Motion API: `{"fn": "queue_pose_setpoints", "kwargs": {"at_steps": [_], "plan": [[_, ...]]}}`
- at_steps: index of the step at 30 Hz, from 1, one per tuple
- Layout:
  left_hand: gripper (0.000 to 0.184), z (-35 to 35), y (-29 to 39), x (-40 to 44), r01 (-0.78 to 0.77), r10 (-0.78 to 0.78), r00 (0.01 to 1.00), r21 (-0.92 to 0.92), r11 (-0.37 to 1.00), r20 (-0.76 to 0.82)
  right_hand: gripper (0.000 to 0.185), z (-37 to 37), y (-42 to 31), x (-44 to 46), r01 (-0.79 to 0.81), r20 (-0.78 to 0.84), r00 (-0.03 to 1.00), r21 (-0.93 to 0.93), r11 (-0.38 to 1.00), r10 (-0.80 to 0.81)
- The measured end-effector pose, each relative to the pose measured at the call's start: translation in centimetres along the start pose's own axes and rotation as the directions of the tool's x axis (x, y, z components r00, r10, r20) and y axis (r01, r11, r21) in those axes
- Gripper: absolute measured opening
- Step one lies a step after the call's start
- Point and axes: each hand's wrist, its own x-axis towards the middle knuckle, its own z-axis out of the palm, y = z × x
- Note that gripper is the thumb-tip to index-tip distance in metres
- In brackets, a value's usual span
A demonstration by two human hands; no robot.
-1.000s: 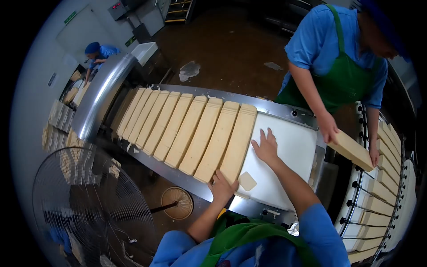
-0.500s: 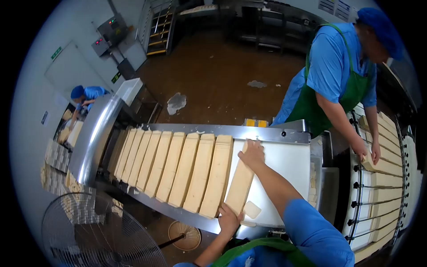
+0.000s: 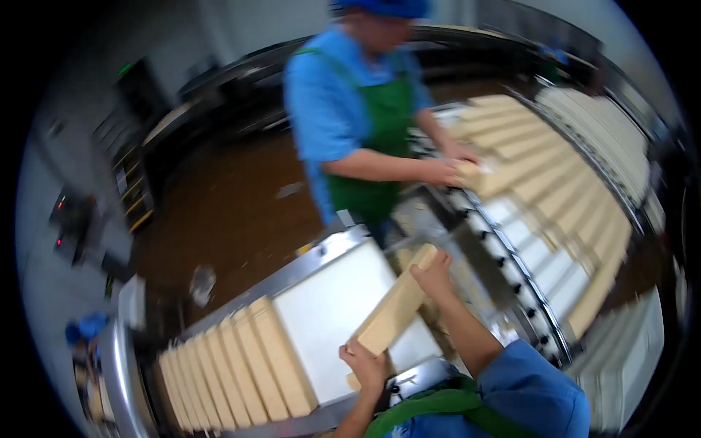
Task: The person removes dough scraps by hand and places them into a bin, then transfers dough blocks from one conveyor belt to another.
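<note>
Holds a long, pale-yellow, rectangular slab (image 3: 394, 306) by its two ends, slantwise over the end of a flat white conveyor belt (image 3: 321, 292), with its farther end reaching past the belt's edge. Pinches the nearer end in the left hand (image 3: 365, 365) and curls the right hand (image 3: 432, 274) round the farther one, both closed on the slab. Seems to be in the middle of lifting and carrying, with the slab apparently clear of the belt (blur makes the gap underneath hard to judge). Calls, by the look of it, for an even grip at both ends and a steady, level swing, to avoid bending the slab or bruising its corners. Shows, back along the belt, a row of similar pale-yellow slabs (image 3: 241, 358), side by side, leading toward a curved, shiny steel hood (image 3: 123, 379). Leaves little free room to the right: first a grey metal trough (image 3: 482, 264), then a line of round black knobs (image 3: 504, 261) along the edge of a second white conveyor (image 3: 566, 296), laden with more slabs. Faces, just beyond the trough, a co-worker in a blue shirt and green apron (image 3: 387, 117), with both hands (image 3: 445, 169) on another slab, close enough to bump.
</note>
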Motion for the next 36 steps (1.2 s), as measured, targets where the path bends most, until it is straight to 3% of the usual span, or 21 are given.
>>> {"fn": "queue_pose_setpoints", "kwargs": {"at_steps": [2,5,9,11,13,14,16,18,21,24,27,30,32,34,36], "plan": [[0.076,1.9,3.3,0.1,-0.225,0.224,0.973,-0.008,0.974,-0.06,0.08,-7.6,1.3,0.4,-0.012,-0.12,0.993,0.058,0.998,0.019],[0.077,3.7,10.7,-0.9,-0.438,0.448,0.889,-0.118,0.891,0.091,0.074,-17.3,7.2,2.3,-0.139,-0.279,0.953,-0.058,0.989,0.117],[0.072,7.6,18.5,-4.0,-0.589,0.653,0.727,-0.299,0.751,0.211,0.072,-29.0,14.2,2.8,-0.383,-0.41,0.847,-0.029,0.923,0.339],[0.07,9.4,20.5,-5.9,-0.627,0.702,0.645,-0.316,0.712,0.301,0.074,-33.6,17.4,2.8,-0.512,-0.399,0.8,-0.061,0.857,0.449],[0.065,10.6,22.7,-7.6,-0.663,0.753,0.513,-0.366,0.653,0.413,0.069,-37.5,19.3,2.8,-0.621,-0.372,0.776,-0.318,0.716,0.509],[0.065,11.1,23.3,-8.4,-0.668,0.754,0.513,-0.361,0.65,0.409,0.065,-39.0,20.6,3.1,-0.624,-0.344,0.781,-0.46,0.631,0.521],[0.067,12.5,24.1,-9.8,-0.591,0.715,0.35,-0.45,0.67,0.604,0.055,-41.0,23.5,4.1,-0.552,-0.288,0.827,-0.579,0.6,0.483],[0.067,13.9,24.8,-10.7,-0.608,0.798,0.225,-0.56,0.563,0.559,0.052,-41.7,24.7,5.9,-0.504,-0.286,0.857,-0.632,0.588,0.428],[0.061,15.7,25.8,-11.4,-0.57,0.801,0.271,-0.582,0.58,0.534,0.052,-42.8,28.1,9.0,-0.496,-0.24,0.857,-0.62,0.608,0.455],[0.061,17.1,25.7,-11.6,-0.56,0.797,0.296,-0.58,0.592,0.527,0.052,-44.1,25.3,9.3,-0.469,-0.113,0.842,-0.636,0.613,0.527],[0.058,17.7,26.2,-11.8,-0.48,0.701,0.27,-0.539,0.692,0.66,0.053,-44.9,26.2,9.7,-0.431,-0.035,0.843,-0.642,0.634,0.537],[0.057,18.6,26.7,-12.0,-0.448,0.643,0.269,-0.498,0.743,0.717,0.059,-45.6,26.3,10.2,-0.509,-0.03,0.8,-0.563,0.651,0.599],[0.056,19.6,26.9,-12.3,-0.449,0.652,0.271,-0.506,0.737,0.709,0.054,-45.8,25.7,10.1,-0.544,-0.093,0.804,-0.512,0.665,0.587],[0.055,21.4,27.5,-12.2,-0.458,0.668,0.263,-0.52,0.721,0.696,0.055,-44.9,27.8,9.7,-0.487,-0.145,0.85,-0.579,0.653,0.506],[0.053,23.6,28.6,-12.5,-0.493,0.75,0.217,-0.593,0.637,0.625,0.056,-43.4,27.5,8.5,-0.433,-0.345,0.9,-0.618,0.656,0.268]]}}
